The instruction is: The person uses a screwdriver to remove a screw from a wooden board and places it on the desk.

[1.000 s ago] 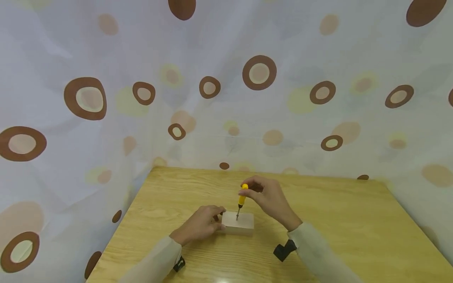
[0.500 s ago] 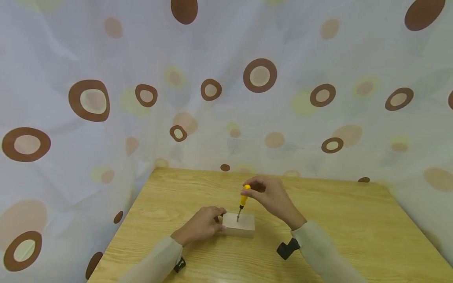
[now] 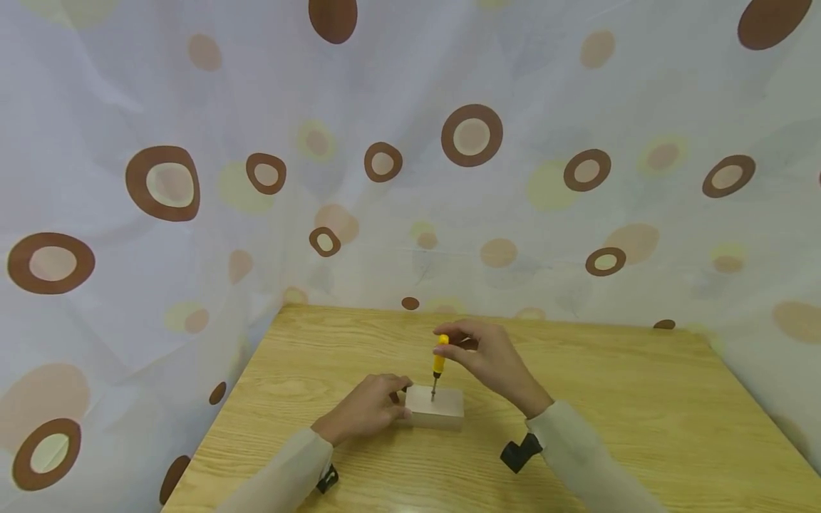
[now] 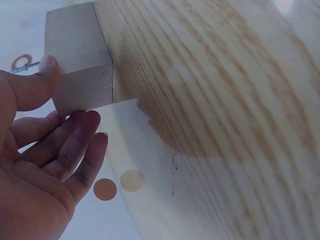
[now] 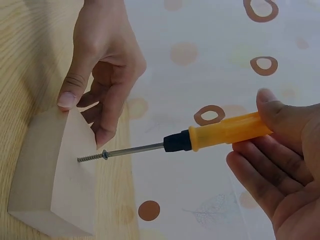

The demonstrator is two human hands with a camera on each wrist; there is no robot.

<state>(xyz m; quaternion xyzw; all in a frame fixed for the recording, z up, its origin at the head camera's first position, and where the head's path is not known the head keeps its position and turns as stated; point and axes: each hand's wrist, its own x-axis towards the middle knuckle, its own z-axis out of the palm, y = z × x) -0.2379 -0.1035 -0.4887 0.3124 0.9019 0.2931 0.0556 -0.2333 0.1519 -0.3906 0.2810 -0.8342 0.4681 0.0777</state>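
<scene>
A pale wooden block [image 3: 436, 407] lies flat on the table. My left hand [image 3: 365, 407] grips its left end, thumb at the near side and fingers at the far side. A screw [image 5: 91, 157] stands in the block's top face, its tip in the wood and most of the thread showing. My right hand [image 3: 490, 360] pinches the yellow handle of a screwdriver [image 5: 225, 131] between thumb and fingers. The screwdriver's shaft lines up with the screw, its tip at the screw head. In the left wrist view the screw [image 4: 25, 67] shows beyond the thumb.
The wood-grain table [image 3: 616, 399] reaches back to a white curtain [image 3: 513, 214] with brown and beige spots, which also hangs on the left and right sides. Black straps with camera mounts [image 3: 521, 452] sit at the wrists.
The screwdriver handle tips slightly right, then back toward upright, as my right fingers shift on it. The left hand and block hold still; the whole view drifts slightly.
</scene>
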